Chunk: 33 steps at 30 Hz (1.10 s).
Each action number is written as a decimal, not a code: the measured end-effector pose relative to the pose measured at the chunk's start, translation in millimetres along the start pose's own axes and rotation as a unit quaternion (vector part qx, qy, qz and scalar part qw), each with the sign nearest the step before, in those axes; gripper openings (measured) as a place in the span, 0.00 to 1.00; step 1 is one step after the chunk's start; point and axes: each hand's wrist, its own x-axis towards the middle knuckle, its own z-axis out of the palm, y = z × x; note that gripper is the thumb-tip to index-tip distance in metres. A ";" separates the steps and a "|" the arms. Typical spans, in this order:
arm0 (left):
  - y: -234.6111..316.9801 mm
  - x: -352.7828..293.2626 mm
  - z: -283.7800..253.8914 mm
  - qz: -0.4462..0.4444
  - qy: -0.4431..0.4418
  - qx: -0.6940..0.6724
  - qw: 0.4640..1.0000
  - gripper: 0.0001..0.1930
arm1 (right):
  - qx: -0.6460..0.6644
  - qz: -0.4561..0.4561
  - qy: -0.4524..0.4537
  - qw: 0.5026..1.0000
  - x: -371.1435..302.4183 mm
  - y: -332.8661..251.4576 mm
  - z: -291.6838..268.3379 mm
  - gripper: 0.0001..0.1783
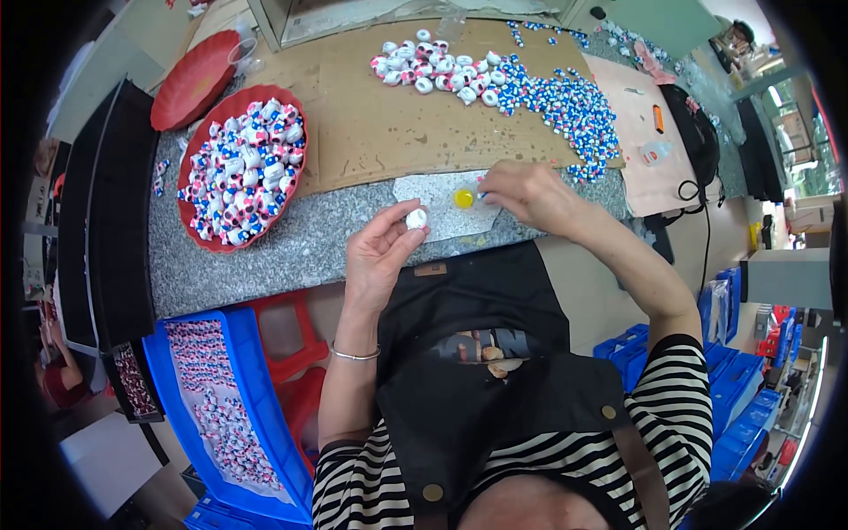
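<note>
My left hand (378,252) pinches a small round white toy part (417,219) between thumb and fingertips, above the front edge of the worktop. My right hand (534,196) is closed at the fingertips on a tiny blue piece (485,197), mostly hidden by the fingers. Just left of those fingertips lies a small round yellow spot or shallow dish (464,199) on a speckled pale sheet (433,188). The two hands are apart, with the yellow round thing between them.
A brown cardboard sheet (353,132) bears white-and-pink toy parts (426,66) and many small blue-and-white pieces (565,102). Left stands a red scalloped bowl (190,155) of figures. An orange cutter (658,118) lies at right. Below left is a blue crate (274,397).
</note>
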 end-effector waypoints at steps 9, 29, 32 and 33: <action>-4.8 0.3 4.7 0.025 0.050 0.044 0.997 0.16 | -0.149 -0.051 -0.121 0.980 16.2 -7.9 11.9 0.13; 1.3 13.8 31.0 -0.012 -0.125 0.105 0.986 0.13 | 0.173 -0.005 0.087 0.981 -10.0 -43.7 2.9 0.04; 10.0 8.1 35.4 -0.022 -0.128 0.110 0.985 0.13 | 0.201 0.054 0.087 0.974 -5.5 -58.0 -4.2 0.04; 12.6 5.1 35.8 -0.031 -0.117 0.070 0.990 0.13 | 0.212 0.035 0.084 0.973 -3.1 -59.3 -2.1 0.04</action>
